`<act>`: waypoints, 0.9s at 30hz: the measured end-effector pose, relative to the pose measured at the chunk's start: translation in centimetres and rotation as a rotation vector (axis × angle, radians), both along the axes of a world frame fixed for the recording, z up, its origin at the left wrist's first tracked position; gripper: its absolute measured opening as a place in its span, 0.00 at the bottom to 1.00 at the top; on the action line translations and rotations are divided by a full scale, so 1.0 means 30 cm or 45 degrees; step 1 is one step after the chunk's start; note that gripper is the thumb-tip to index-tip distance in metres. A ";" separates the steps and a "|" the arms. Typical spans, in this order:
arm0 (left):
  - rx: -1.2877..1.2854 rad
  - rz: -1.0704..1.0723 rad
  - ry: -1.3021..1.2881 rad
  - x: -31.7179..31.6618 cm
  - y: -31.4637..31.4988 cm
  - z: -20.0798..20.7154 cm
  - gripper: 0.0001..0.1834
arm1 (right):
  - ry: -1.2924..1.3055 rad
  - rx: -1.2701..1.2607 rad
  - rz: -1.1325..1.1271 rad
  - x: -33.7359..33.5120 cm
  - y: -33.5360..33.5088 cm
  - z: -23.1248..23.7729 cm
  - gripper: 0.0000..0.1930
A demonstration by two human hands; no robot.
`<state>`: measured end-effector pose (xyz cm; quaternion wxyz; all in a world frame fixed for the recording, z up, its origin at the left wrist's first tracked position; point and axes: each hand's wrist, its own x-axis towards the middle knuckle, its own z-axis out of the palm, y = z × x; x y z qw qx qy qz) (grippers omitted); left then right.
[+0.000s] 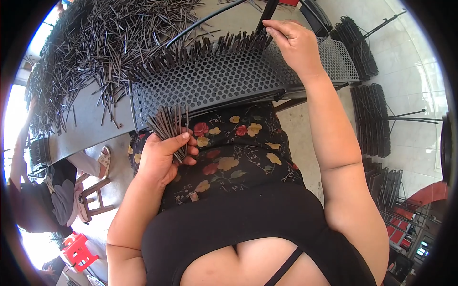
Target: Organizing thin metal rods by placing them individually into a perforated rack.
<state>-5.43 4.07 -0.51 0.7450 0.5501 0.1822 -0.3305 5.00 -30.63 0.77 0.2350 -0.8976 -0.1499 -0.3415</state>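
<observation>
My left hand (161, 155) is wrapped around a bundle of thin dark brown sticks (168, 125) that fan out above the thumb, over my flowered clothing. My right hand (296, 46) is raised at the right end of a row of short dark sticks (200, 50). Its thumb and forefinger are pinched together; whether a stick is between them I cannot make out. The row stands along the far edge of a black perforated panel (210, 76), which lies across in front of me.
A large heap of loose dark sticks (124, 33) covers the grey table (86, 128) at far left. Black racks (369, 119) stand on the floor at right. At lower left are a red plastic stool (78, 251), a wooden stool (98, 200) and another person's foot (103, 162).
</observation>
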 end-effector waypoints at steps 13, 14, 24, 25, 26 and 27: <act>-0.160 0.041 -0.132 -0.017 0.030 0.023 0.06 | 0.585 0.852 0.411 -0.184 0.388 0.054 0.12; -0.184 0.042 -0.165 -0.020 0.035 0.034 0.07 | 0.880 1.003 0.524 -0.219 0.452 0.070 0.17; -0.107 0.038 -0.172 0.008 0.207 0.078 0.08 | 1.189 1.293 0.721 -0.128 0.707 0.091 0.08; -0.082 0.026 -0.128 0.009 0.225 0.076 0.07 | 1.163 1.348 0.715 -0.099 0.708 0.093 0.08; -0.088 0.032 -0.123 0.011 0.237 0.067 0.07 | 1.030 1.362 0.699 -0.065 0.712 0.081 0.08; -0.108 0.010 -0.073 0.016 0.250 0.052 0.07 | 0.848 1.313 0.661 -0.034 0.723 0.065 0.08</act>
